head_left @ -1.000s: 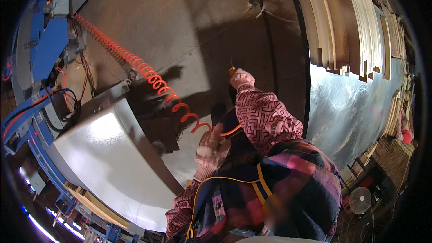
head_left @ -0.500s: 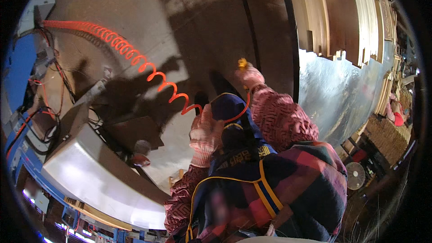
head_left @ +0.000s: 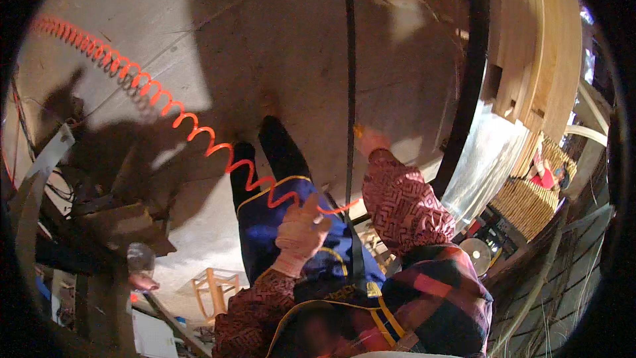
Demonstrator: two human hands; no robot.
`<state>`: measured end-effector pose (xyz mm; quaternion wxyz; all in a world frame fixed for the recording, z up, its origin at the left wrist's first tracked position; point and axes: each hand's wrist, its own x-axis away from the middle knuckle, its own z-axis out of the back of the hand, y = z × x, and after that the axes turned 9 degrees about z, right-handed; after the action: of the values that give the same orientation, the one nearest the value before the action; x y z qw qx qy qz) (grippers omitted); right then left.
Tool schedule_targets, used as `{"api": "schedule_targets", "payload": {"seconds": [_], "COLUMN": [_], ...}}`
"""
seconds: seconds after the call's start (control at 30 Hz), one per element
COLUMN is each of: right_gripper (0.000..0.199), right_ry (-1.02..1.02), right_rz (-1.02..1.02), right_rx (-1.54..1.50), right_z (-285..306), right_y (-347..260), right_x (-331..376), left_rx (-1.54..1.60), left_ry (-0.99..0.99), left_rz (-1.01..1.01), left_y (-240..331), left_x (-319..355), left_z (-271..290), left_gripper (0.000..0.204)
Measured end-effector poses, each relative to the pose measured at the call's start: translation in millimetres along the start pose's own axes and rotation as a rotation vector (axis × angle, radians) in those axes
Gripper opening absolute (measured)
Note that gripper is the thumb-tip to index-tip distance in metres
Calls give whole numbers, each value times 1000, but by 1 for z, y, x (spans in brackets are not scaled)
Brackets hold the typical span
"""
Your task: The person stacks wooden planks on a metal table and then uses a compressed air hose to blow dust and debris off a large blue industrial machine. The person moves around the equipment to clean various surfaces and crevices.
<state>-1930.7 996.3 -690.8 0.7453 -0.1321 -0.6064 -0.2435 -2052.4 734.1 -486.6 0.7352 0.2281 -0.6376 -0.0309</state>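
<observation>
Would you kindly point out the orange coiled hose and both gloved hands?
orange coiled hose (head_left: 199, 134), head view, mid-coil.
left hand (head_left: 299, 232), head view, back of glove.
right hand (head_left: 372, 140), head view, glove's back.

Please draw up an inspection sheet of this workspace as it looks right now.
Surface: pale, dusty concrete floor, scuffed and crossed by broad shadows.
Job's things: orange coiled hose running from the upper left down to the hands; its end is hidden.
Clutter: wooden stool frame low on the floor; dark machine parts at left.
Grips: left hand, gloved, closed on the hose; right hand, gloved, reaching out beside a thin black strap, with something small and yellow at its fingertips, grip unclear.
Cables: dark wires at the left edge.
Surroundings: stacked wooden mouldings upper right, shiny metal sheet, woven basket.
</observation>
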Motion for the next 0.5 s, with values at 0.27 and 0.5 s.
{"api": "schedule_targets", "payload": {"seconds": [0.27,0.5], "right_gripper": [37,30], "right_ry": [317,526], "right_rz": [-194,-250], "right_rx": [33,-34], "right_z": [159,210], "right_y": [-37,-11], "right_x": [-126,-128], "left_rx": [-3,371], "left_ry": [431,154], "left_rz": [-336,-145], "left_y": [6,27], "left_x": [-107,-160], "left_z": [5,14], "left_gripper": [70,76]}}
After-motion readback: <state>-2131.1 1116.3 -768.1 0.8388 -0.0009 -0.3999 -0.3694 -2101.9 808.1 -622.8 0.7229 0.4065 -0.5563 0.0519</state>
